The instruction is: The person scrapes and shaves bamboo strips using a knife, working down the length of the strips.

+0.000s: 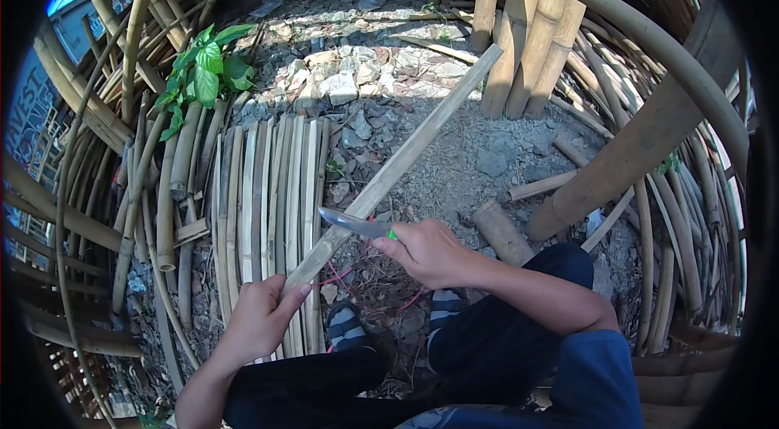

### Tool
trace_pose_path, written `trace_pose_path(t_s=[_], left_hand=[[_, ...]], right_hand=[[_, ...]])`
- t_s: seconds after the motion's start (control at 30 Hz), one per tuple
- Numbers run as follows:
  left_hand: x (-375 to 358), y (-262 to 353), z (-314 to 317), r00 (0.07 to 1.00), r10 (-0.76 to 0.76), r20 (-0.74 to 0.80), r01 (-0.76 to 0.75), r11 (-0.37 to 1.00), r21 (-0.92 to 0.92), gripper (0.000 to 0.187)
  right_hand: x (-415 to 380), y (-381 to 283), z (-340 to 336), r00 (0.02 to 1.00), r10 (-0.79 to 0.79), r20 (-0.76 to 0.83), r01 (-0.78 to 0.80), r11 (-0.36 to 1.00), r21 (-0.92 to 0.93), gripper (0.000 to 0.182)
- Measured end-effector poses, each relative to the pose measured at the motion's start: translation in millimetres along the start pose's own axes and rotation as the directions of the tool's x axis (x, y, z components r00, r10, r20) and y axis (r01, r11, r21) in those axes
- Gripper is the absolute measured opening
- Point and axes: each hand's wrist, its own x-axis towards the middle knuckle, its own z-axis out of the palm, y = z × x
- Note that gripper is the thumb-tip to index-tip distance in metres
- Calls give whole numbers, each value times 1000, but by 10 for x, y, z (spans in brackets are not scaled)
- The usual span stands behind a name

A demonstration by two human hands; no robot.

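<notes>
From the head view, I see the left hand [261,319] gripping the near end of a bamboo strip [395,168] that slants away, the right hand [428,254] clasping a knife [357,224] across it. A skidding blade could nick the left fingers.

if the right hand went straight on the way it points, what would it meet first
Probably the long pale bamboo strip gripped by the left hand; the silver knife blade in the right hand overlaps it, depth unclear.

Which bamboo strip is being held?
The slanting strip in the left hand, crossed by the knife; the strips in the row aren't held.
</notes>
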Motion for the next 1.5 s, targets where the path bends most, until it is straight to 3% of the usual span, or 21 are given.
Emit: trace_pose_path(t_s=[0.13,0.2,0.33,0.53,0.6,0.63,0.8,0.93,1.13,1.23,1.3,1.4,1.5], left_hand=[[-5,-48,-18,999,-30,14,30,1000,-11,43],[1,-65,-15,999,-37,17,38,999,-32,42],[16,-31,-8,998,-59,28,60,998,-36,40],[-46,-142,-17,997,-77,-11,76,994,-83,45],[-42,-168,4,997,-83,6,83,993,-89,45],[-41,-180,16,997,-81,21,82,990,-116,44],[-23,-190,20,993,-78,85,92,981,-173,43],[-61,-176,-25,990,-116,82,130,975,-179,44],[-121,-129,-55,985,-141,100,154,979,-136,40],[-88,-181,-23,986,-129,102,143,979,-143,41],[-44,-212,-11,983,-130,133,157,963,-218,43],[-45,-173,-7,981,-114,159,153,952,-265,46],[-51,-176,-11,979,-110,172,155,948,-278,48]], right_hand=[[45,99,-120,993,97,-72,-93,994,61,57],[62,193,-224,988,142,-57,-145,988,-57,57],[83,255,-193,988,130,-82,-137,987,-89,58],[197,646,-624,901,269,-340,-282,959,12,61],[183,649,-601,912,288,-290,-290,956,37,62],[156,517,-542,925,219,-309,-219,975,36,61],[-64,-49,-134,996,85,25,-87,991,102,57],[1,129,-339,988,154,-34,-151,986,68,57],[68,577,-572,924,218,-316,-203,976,80,59],[41,508,-557,924,238,-300,-217,971,103,60],[-37,228,-381,987,132,-91,-122,987,102,59],[-116,-23,-151,1000,-6,10,5,992,126,57],[-100,-2,-120,1000,-12,7,12,997,70,56]])
